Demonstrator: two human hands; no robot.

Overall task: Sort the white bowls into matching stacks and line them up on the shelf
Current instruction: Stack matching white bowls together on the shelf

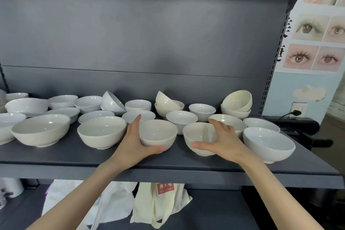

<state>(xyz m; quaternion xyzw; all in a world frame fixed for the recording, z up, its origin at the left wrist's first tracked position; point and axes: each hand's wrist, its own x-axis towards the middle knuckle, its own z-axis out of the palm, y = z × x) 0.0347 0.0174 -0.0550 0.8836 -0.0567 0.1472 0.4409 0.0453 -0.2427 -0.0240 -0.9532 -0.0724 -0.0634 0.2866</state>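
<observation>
Dark grey shelf point(74, 157), many white bowls scattered across it, mostly single, not yet in a line. Landmark for places: the small cream bowl point(158, 133) near the middle of the shelf's front.

Left hand point(137, 147): spread wide around the small cream bowl from its left. Thumb lies along the near lower wall, touching; the fingers point(136, 123) run up the far-left side to the rim. Bowl sits upright on the shelf; cannot tell whether it is lifted at all.

Right hand point(223, 142): opened wide over a second small bowl point(200, 137), just right of the landmark bowl, the two bowls apart by a narrow gap. Thumb presses the near outer wall; the fingers reach over the far-right rim. Palm covers the bowl's right side.

Left of the landmark bowl: a broader cream bowl point(101, 131) just beside the left hand, then a wide shallow bowl point(41, 129) further left.

Right of it, past the right hand: a large white bowl point(268, 144) at the shelf's front edge.

Behind the landmark bowl: a white bowl point(182, 120), and further back a tilted cream bowl point(164, 101) lying in another. Back right, a second tilted cream bowl point(237, 101) rests on a stack.

Below the shelf: cloth bags point(158, 203) on a lower level.
</observation>
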